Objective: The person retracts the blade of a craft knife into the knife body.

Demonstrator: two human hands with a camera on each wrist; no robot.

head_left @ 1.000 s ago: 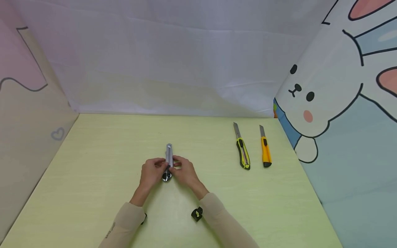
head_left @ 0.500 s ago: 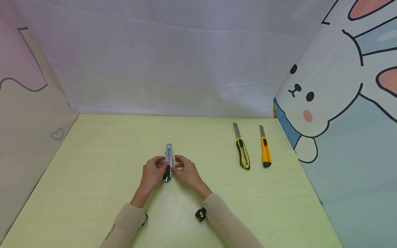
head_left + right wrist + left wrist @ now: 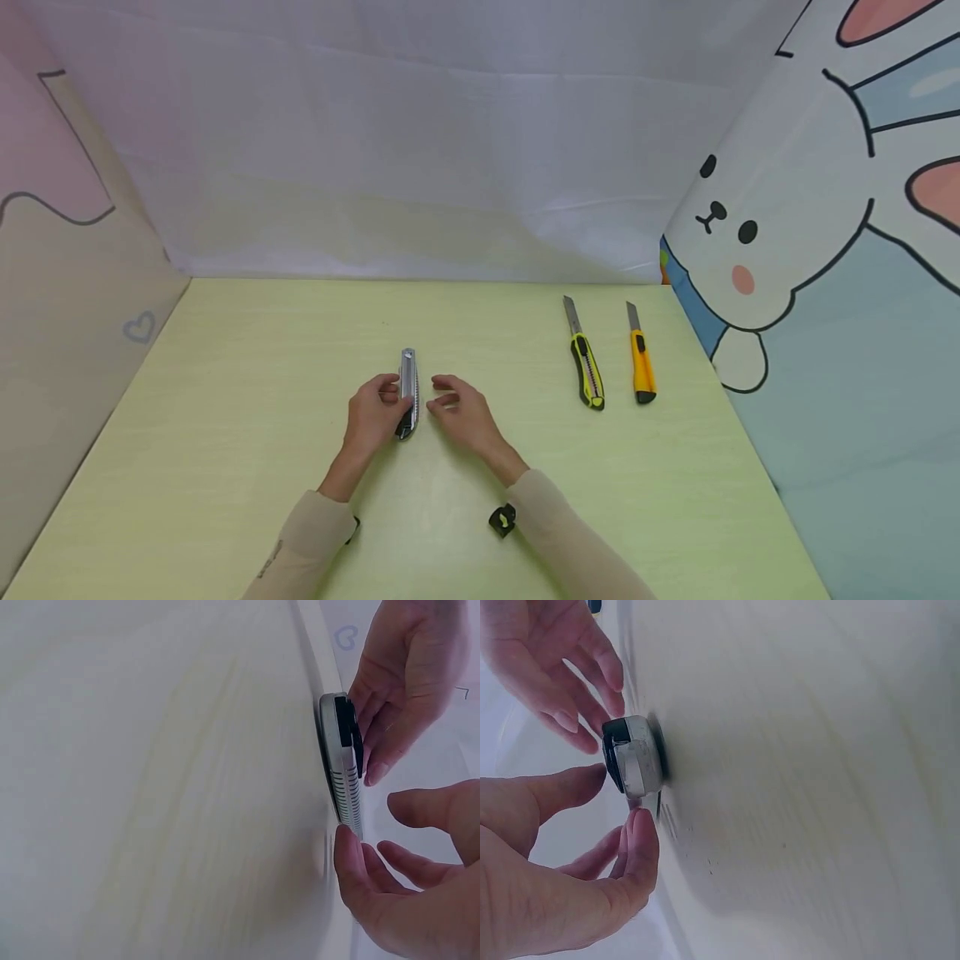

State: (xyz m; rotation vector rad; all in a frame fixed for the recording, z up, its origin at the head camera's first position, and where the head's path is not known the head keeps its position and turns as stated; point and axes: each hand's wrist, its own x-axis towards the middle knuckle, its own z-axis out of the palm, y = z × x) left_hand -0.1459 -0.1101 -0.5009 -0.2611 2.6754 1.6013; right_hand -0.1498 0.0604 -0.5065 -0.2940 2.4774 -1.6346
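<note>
A silver utility knife (image 3: 408, 377) with a black slider and end lies lengthwise on the table, no blade showing. My left hand (image 3: 370, 418) holds it from the left, thumb over the black part and fingers along the side. In the left wrist view the end of the utility knife (image 3: 643, 757) faces the camera, between thumb and fingers. My right hand (image 3: 468, 422) is just right of it, apart, with thumb and fingers spread loosely around nothing. The right wrist view shows the knife's ridged side (image 3: 345, 776) beyond those fingertips.
Two more utility knives lie at the right with blades out toward the back: a yellow-green and black one (image 3: 587, 367) and an orange one (image 3: 642, 362). Behind the pale table (image 3: 225, 375) hangs a white cloth (image 3: 420, 167). A rabbit-printed cloth (image 3: 810, 225) borders the right.
My right hand has let go of the silver utility knife and drawn off to the right. The left hand stays at the knife, which has hardly moved.
</note>
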